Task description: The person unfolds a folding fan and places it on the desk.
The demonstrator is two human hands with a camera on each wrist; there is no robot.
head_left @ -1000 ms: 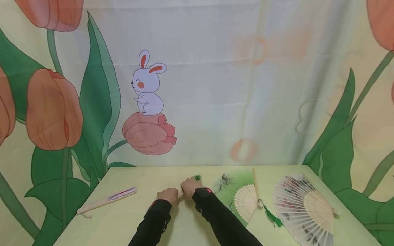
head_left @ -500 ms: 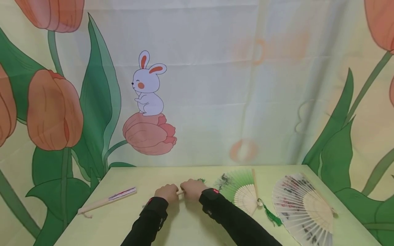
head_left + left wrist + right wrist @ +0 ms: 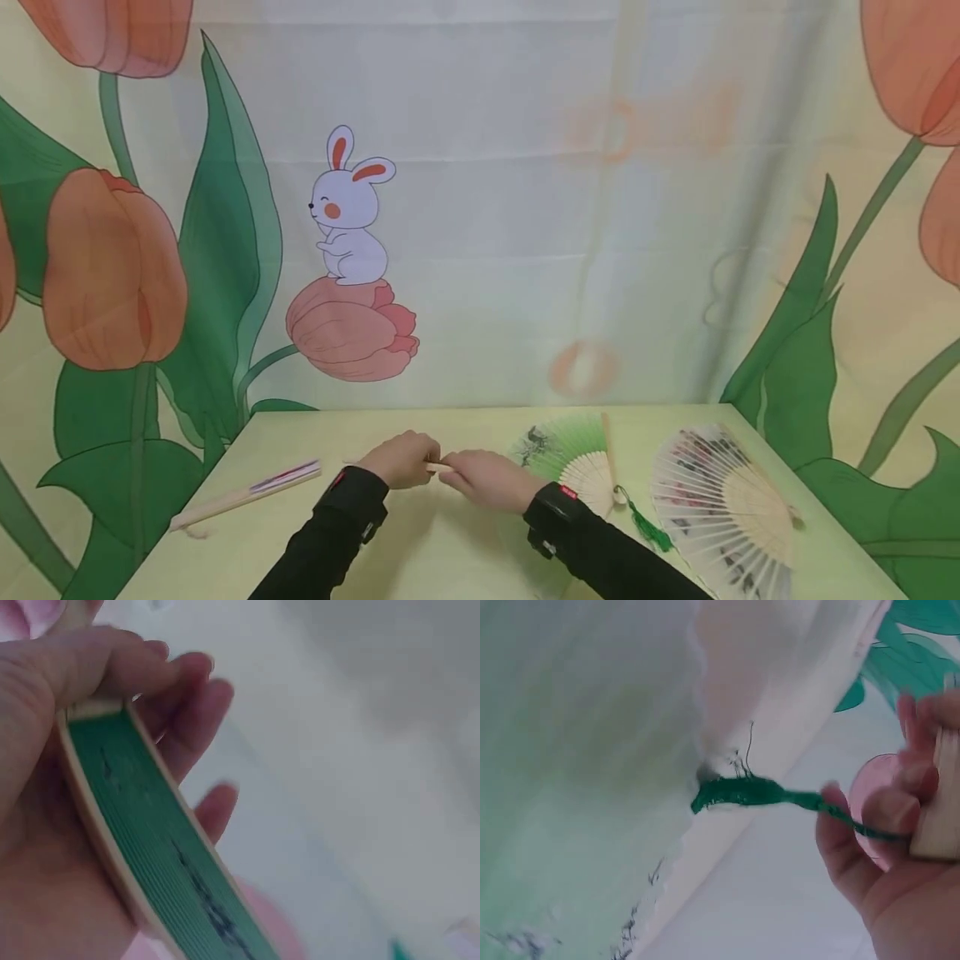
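Both hands hold one folded hand fan [image 3: 435, 468] over the middle of the table, a short pale piece showing between them in the head view. My left hand [image 3: 403, 460] grips the leaf end; in the left wrist view, green pleats [image 3: 161, 817] with dark marks lie between two pale wooden guards, fingers curled around them. My right hand [image 3: 491, 481] grips the other end. In the right wrist view the pale wooden base [image 3: 937, 814] lies in the fingers, and a green tassel [image 3: 742, 791] hangs from it on a cord. Most of the fan is hidden by the hands in the head view.
To the right, an open green fan [image 3: 588, 446] lies partly behind the right arm, with its green tassel [image 3: 651, 532]. Farther right is an open white floral fan [image 3: 750, 500]. A folded fan [image 3: 251, 496] lies at left. A printed curtain [image 3: 480, 208] hangs behind the table.
The left hand has moved slightly away and the right hand nearer and to the right, turning the held fan. Its tassel, seen beyond the right hand before, is now hidden in the head view.
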